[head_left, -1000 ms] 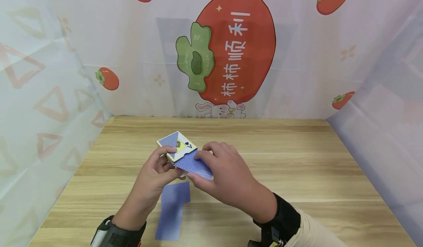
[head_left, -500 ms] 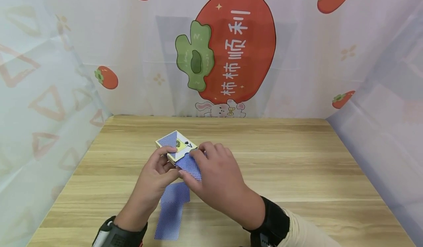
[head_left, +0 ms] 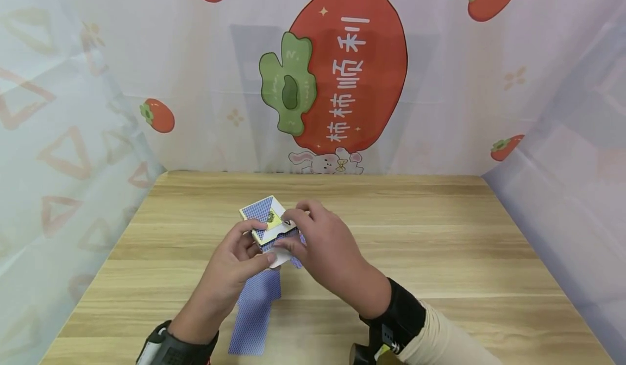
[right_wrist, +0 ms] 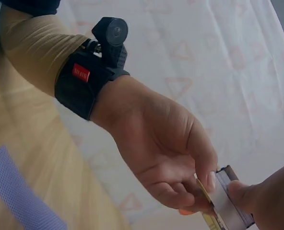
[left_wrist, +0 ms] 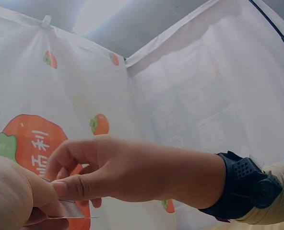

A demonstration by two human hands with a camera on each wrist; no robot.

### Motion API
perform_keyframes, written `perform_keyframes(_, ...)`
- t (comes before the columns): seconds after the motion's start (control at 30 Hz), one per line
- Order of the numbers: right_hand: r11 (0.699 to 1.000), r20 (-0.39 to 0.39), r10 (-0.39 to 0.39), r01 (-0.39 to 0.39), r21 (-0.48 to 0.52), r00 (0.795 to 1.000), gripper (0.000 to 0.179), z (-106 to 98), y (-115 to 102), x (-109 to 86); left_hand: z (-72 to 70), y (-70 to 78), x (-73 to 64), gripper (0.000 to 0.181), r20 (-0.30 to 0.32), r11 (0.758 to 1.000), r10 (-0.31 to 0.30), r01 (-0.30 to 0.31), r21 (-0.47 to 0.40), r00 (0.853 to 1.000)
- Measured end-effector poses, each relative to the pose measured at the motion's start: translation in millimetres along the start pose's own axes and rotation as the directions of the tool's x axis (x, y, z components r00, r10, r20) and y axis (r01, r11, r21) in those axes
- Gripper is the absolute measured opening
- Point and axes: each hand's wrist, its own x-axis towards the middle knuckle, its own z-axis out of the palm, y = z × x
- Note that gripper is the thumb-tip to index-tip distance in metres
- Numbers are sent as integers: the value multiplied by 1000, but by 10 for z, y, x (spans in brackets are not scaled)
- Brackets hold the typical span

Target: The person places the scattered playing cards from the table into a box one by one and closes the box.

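Observation:
Tilted above the table, a playing-card box (head_left: 256, 211) with an ace of spades on its face is gripped by my left hand (head_left: 235, 253). Its white end flap (head_left: 277, 258) hangs out by the left thumb, and blue backs show in the mouth. My right hand (head_left: 332, 253) pinches the box at that mouth, thumb below and fingers on the face. In the right wrist view, both hands meet on the box (right_wrist: 223, 199). A bit of blue card (head_left: 296, 263) shows under the right hand; whether it is held or lies lower, I cannot tell.
Blue-backed playing cards (head_left: 250, 321) lie face down and overlapping on the wooden table (head_left: 440, 256), below the hands. A printed cloth (head_left: 440, 109) stands behind the table, with more cloth at both sides. Both wrists wear black camera straps.
The blue-backed cards that stuck far out of the box have gone in almost fully, pushed by my right hand. Its thumb has moved left to the box mouth, and the white flap shows now.

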Motion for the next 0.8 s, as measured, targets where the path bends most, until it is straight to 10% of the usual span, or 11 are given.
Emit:
perform_keyframes(0.43, 983, 56, 183, -182, -19, 982, 48, 121, 340, 32, -23, 75, 8, 56, -83, 998, -68, 69, 9, 994)
perform_keyframes(0.8, 989, 468, 146, -124, -79, 872, 52, 475, 823, -45, -49, 84, 12, 54, -68, 997, -78, 79, 5, 995)
